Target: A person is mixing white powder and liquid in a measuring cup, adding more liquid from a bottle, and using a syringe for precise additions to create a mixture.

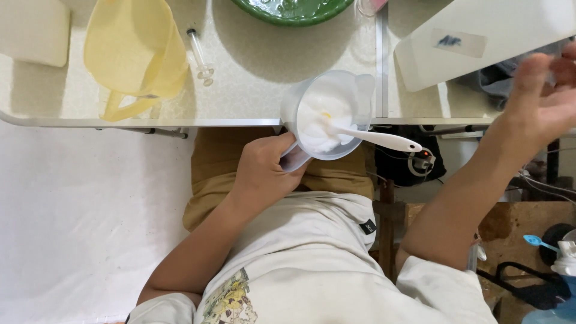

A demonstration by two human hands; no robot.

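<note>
Left hand [264,171] grips clear cup [327,111] — white spatula [375,138] inside — right hand [543,96] apart.

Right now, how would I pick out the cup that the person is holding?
Find the pale table edge, just below the green bowl. The left hand grips a clear plastic measuring cup there. Unlike the empty yellow jug, it holds white paste and a white spoon.

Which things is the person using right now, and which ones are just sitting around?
In use:
- clear measuring cup with white stuff inside, handle held by the left hand
- white spatula resting in the cup

Just lying about:
- yellow jug
- syringe
- green bowl
- white board, close to the raised, empty right hand
</note>
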